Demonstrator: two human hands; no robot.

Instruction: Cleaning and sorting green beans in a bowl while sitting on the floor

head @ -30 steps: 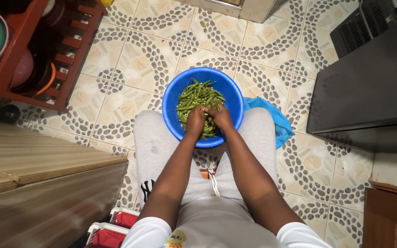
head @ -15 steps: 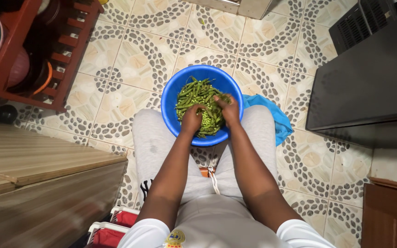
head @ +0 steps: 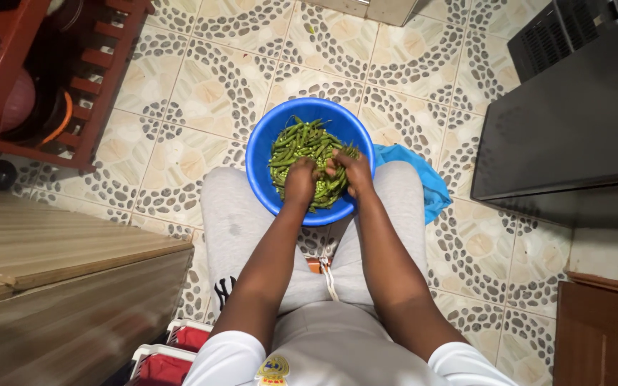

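Head view, looking down — what is in front of you?
— A round blue plastic basin (head: 266, 146) of green pea pods (head: 300, 143) rests between your knees, directly ahead of both hands.

Which hand is nearer, and what do they grip?
— Your left hand (head: 300, 180) and right hand (head: 352, 171) sit side by side, equally close, fingers curled onto pods at the near rim. Whether they pinch one pod together, I cannot tell.
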